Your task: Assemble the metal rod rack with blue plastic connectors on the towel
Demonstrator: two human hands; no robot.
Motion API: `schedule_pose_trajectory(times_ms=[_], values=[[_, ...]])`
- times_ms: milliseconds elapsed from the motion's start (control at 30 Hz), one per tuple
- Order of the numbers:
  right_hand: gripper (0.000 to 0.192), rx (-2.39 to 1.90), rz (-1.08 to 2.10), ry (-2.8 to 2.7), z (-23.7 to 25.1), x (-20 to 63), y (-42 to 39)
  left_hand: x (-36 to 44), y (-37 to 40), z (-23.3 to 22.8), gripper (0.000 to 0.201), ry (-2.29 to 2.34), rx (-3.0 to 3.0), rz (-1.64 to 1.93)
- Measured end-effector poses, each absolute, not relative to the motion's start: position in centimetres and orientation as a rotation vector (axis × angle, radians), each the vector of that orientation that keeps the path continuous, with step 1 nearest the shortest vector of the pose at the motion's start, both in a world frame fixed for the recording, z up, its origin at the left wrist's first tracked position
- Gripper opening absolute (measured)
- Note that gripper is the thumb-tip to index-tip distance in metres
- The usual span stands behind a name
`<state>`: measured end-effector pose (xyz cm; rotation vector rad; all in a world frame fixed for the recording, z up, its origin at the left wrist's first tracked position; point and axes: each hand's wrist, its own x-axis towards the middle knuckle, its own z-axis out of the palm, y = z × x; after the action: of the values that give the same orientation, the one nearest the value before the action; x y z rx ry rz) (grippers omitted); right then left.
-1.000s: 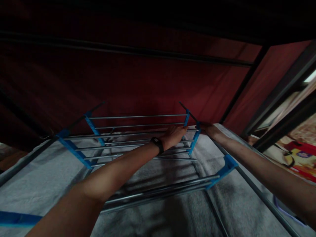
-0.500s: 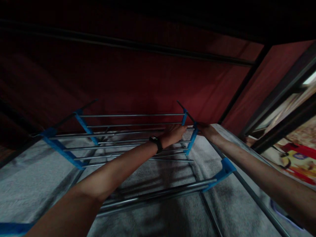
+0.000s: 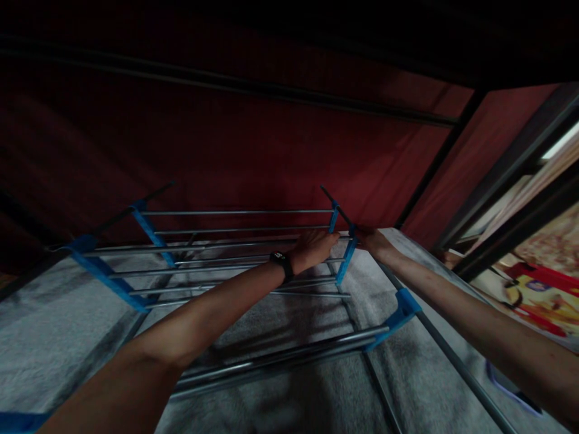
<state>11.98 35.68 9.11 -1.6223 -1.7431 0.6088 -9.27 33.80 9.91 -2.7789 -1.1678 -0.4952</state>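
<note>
Two bare hands were stretched out to the far right corner of a folding metal rack [image 3: 235, 253] made of thin grey rods and blue plastic joints. The left hand [image 3: 312, 248], with a dark wristband [image 3: 282, 263] on its wrist, lay over the rods just inside the far right blue joint [image 3: 346, 259], fingers curled down onto a rod; the light was too poor to confirm whether they closed fully around it. The right hand [image 3: 371, 239] met the same corner from the outer side, touching the frame beside that blue joint; its fingers were largely hidden behind the joint, so its hold could not be told.

The rack stood on a grey fabric shelf surface [image 3: 54, 337], its upper tier raised at the far end, close against a dark red fabric back wall [image 3: 226, 150]. A lower bundle of rods [image 3: 280, 358] ran across nearer the viewer, ending at another blue joint [image 3: 402, 304] on the right. Dark metal poles [image 3: 461, 361] framed the shelf along its right edge, and a further dark bar [image 3: 226, 81] crossed the red wall above. Beyond the frame at the right, brightly coloured red and yellow items [image 3: 538, 295] were visible but indistinct.
</note>
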Motion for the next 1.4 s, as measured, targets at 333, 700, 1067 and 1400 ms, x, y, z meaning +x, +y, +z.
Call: schedule_pose_trajectory(times_ms=[333, 700, 1067, 1400], values=[[0.026, -1.671, 0.604, -1.657, 9.2, 11.7, 35.2, -9.2, 34.0, 9.7, 0.03, -1.16, -2.779, -0.468], [0.019, -1.702, 0.582, -1.646, 9.9, 11.1, 34.9, -8.8, 34.9, 9.5, 0.032, -1.226, -2.804, -0.498], [0.021, -1.669, 0.601, -1.633, 9.5, 11.4, 35.0, -8.8, 34.5, 9.7, 0.032, -1.242, -2.79, -0.419], [0.019, -1.653, 0.601, -1.63, 9.5, 11.4, 35.1, -9.2, 33.7, 9.4, 0.03, -1.129, -2.737, -0.418]])
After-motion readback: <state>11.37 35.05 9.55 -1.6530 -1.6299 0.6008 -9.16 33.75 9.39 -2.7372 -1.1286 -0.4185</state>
